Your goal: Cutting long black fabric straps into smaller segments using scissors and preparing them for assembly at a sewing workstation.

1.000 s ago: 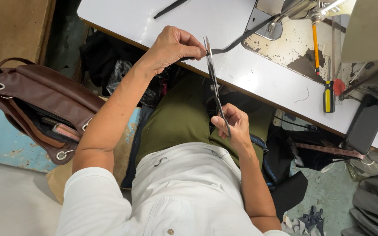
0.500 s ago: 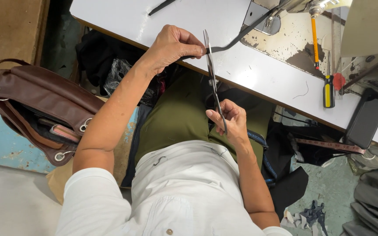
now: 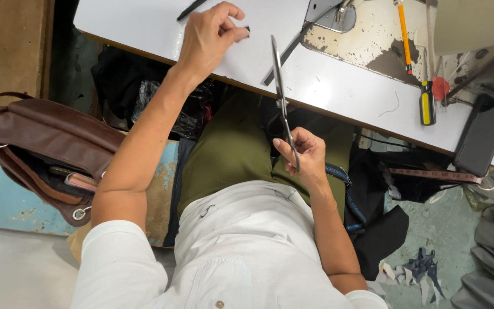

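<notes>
**Scissors held upright at the edge of the sewing surface**

At the left of the frame a brown leather bag (image 3: 41,151) lay open on a pale blue, worn stool or box, its metal rings showing. Above and to the right of it, the left hand (image 3: 210,37) was raised over the white surface (image 3: 144,28) at the upper middle of the frame, its fingers curled loosely and the thumb and forefinger pinched on a small dark scrap (image 3: 247,28). A dark pen-like item (image 3: 191,8) lay on the surface just beyond that hand, at the top edge.

At the centre, the right hand (image 3: 302,154) was closed around the handles of a pair of long metal scissors (image 3: 281,91), over the olive-green lap. The blades stood shut and pointed toward the top of the frame, crossing the edge of the surface, apart from the left hand.

Further right, on the chipped base of the sewing machine, lay an orange pencil (image 3: 403,34) and a yellow-handled screwdriver (image 3: 427,103). A black phone (image 3: 481,140) rested near the right edge, with a measuring tape (image 3: 433,174) below it. Fabric scraps (image 3: 415,272) lay on the floor at the lower right.
</notes>
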